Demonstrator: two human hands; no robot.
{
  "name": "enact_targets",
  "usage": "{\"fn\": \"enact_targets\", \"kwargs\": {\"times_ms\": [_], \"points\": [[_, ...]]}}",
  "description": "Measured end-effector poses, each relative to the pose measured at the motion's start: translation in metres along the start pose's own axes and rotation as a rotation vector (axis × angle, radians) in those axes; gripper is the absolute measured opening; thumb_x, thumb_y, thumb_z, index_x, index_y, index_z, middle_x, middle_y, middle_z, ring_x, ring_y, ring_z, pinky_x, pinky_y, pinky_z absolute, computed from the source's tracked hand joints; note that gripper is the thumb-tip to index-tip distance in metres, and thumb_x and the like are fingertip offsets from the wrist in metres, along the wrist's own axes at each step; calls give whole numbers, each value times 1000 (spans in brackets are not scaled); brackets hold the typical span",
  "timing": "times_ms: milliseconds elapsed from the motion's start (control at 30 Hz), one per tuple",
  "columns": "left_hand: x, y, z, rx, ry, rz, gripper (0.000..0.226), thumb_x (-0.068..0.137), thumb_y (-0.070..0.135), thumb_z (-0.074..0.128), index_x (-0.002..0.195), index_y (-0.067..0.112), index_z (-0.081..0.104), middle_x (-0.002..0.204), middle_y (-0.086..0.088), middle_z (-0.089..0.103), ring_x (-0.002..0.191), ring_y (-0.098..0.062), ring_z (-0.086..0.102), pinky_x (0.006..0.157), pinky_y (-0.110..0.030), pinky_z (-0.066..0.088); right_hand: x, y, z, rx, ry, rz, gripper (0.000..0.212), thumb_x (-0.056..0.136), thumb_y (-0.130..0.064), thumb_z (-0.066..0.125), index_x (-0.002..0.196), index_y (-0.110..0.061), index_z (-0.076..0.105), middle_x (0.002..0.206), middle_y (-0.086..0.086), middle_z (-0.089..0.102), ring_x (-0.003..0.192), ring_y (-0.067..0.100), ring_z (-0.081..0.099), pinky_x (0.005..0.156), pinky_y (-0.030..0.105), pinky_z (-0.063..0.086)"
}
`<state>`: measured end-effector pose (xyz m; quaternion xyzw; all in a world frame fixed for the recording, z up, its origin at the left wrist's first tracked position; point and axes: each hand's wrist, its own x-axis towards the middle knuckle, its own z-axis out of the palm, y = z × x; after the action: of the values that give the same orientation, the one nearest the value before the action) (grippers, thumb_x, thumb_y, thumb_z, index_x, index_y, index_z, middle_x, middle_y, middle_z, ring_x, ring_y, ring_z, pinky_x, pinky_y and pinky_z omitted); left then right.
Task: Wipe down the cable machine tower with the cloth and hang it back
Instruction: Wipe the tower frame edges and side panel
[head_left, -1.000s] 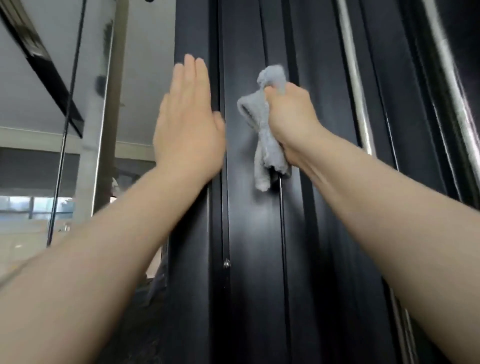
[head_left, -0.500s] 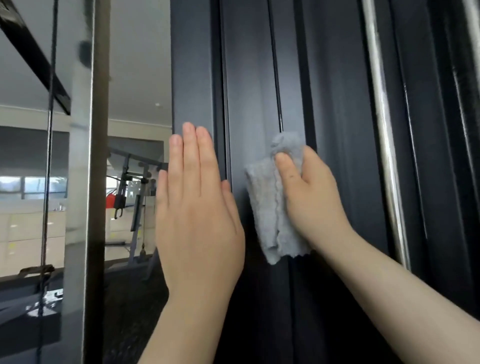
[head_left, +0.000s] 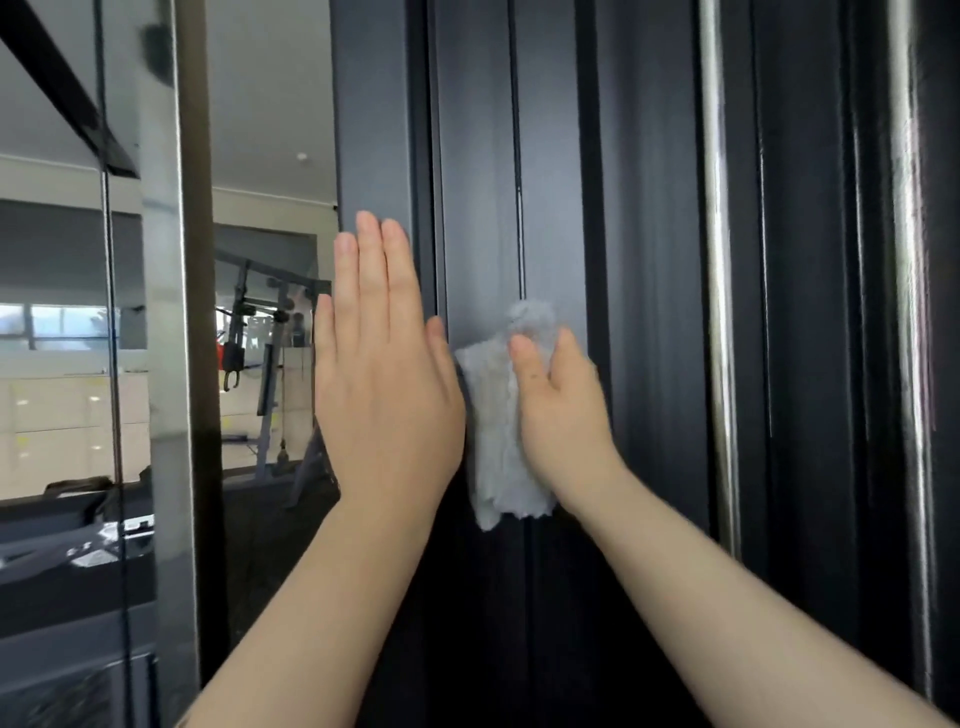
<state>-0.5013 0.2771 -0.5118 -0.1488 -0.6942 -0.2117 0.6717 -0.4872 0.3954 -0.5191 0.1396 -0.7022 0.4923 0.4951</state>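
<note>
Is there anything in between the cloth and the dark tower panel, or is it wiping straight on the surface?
Nothing visible lies between them. The right hand grips the grey cloth flat against the black tower panel. The left hand rests beside it on the tower's left edge, not under the cloth.
</note>
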Motion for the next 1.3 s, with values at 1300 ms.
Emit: {"fn": "enact_targets", "kwargs": {"times_ms": [1300], "points": [[-190, -17, -10, 1, -156, 10, 63, 99, 12, 38, 154, 3, 10, 160, -10, 8, 150, -19, 0, 122, -43, 12, -199, 91, -14, 18, -273, 312, 13, 99, -31, 39, 104, -39, 47, 85, -12, 64, 81, -6, 62, 68, 7, 45]]}}
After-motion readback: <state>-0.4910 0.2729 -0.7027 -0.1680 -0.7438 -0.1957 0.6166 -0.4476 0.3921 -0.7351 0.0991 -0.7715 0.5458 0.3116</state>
